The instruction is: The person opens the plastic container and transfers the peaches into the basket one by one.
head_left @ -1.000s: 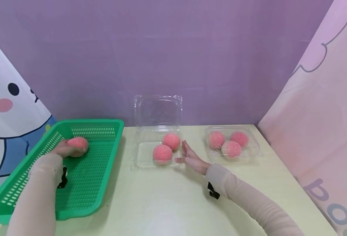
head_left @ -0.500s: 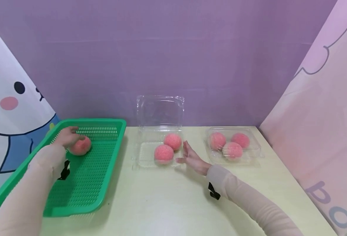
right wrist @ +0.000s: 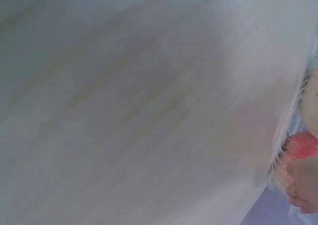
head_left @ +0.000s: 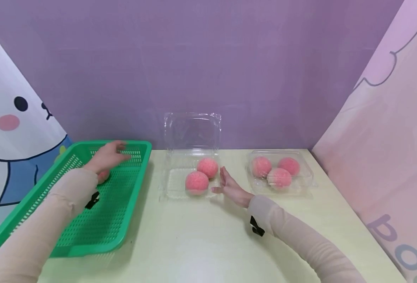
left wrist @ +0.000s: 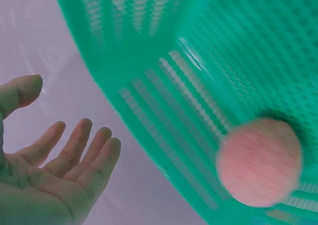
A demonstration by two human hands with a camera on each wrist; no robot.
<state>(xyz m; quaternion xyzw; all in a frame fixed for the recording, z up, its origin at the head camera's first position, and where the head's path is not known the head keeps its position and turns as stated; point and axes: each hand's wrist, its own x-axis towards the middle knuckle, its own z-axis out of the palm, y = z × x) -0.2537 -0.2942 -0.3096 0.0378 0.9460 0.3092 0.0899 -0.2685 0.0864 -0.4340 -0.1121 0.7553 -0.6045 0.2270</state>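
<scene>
My left hand hovers over the back of the green basket, holding nothing. In the left wrist view, this hand's fingers are spread, apart from the pink peach lying in the basket. From the head view, that peach is partly hidden under the hand. My right hand stays at the right side of a clear plastic clamshell box with its lid raised. Two peaches sit in the box. The right hand's fingers extend close beside them; contact is unclear.
A second clear box, its lid down, holds three peaches at the table's back right. Behind the pale table hangs a purple cloth. Printed panels flank both sides.
My left hand has let go of the peach in the basket, lifted off and moved right toward the basket's back rim. The right hand keeps its place.
</scene>
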